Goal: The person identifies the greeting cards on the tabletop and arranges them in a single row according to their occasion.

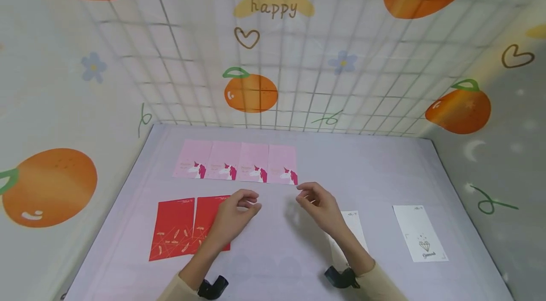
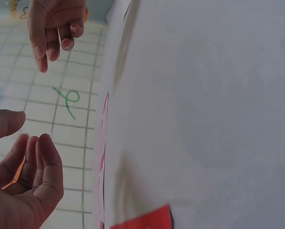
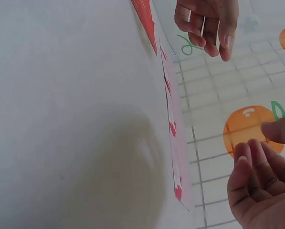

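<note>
My left hand (image 1: 236, 218) hovers over the red cards, its fingers loosely bent and holding nothing. Beneath it lie two red cards (image 1: 172, 227) side by side, the right one partly covered by the hand and forearm. My right hand (image 1: 320, 206) is raised above the table, fingers relaxed, with nothing between them in the right wrist view. Under the right forearm lies a white card (image 1: 353, 225), partly hidden. Beyond both hands, several pink cards (image 1: 254, 159) with a unicorn print form a row. The right fingertips appear near the row's right end, but apart from it.
Far to the right lies another white card (image 1: 420, 234) with a diamond drawing. The pale table (image 1: 273, 263) is bounded by cloth walls at the back and sides, printed with oranges (image 1: 250, 93) and a grid. A dark wrist camera (image 1: 213, 287) sits on each wrist.
</note>
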`<state>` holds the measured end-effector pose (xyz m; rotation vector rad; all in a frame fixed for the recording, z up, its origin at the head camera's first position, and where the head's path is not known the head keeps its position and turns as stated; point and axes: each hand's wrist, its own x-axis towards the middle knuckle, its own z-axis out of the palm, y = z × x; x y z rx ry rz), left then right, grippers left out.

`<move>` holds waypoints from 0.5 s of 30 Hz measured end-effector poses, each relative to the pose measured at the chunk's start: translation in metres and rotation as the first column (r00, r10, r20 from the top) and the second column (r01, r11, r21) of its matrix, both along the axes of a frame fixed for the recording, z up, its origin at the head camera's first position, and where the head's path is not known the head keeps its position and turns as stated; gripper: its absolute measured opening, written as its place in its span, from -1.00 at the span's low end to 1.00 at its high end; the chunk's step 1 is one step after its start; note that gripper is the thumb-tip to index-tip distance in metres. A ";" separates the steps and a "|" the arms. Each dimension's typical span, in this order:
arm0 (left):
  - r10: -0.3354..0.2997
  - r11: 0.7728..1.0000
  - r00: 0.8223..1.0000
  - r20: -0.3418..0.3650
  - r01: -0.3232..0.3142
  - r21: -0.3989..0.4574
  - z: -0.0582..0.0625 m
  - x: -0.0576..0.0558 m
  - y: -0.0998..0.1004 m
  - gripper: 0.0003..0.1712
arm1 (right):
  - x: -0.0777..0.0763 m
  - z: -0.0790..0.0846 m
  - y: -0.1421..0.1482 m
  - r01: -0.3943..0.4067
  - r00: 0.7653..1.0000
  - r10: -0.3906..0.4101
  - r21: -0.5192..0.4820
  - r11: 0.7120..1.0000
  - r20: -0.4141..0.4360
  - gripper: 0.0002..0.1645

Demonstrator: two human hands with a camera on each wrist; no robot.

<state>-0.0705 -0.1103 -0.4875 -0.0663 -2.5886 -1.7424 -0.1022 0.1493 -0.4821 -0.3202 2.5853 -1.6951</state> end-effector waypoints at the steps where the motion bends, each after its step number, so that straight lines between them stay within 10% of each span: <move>1: 0.005 1.000 1.000 0.001 -0.005 0.004 -0.001 0.001 -0.003 -0.64 | -0.001 -0.001 -0.003 -0.004 1.000 0.004 0.000 1.000 -0.007 -0.69; 15: 0.094 0.995 0.996 0.004 -0.094 -0.014 -0.011 0.008 -0.040 -0.58 | -0.014 -0.015 -0.041 -0.123 0.991 0.122 -0.015 0.992 -0.060 -0.68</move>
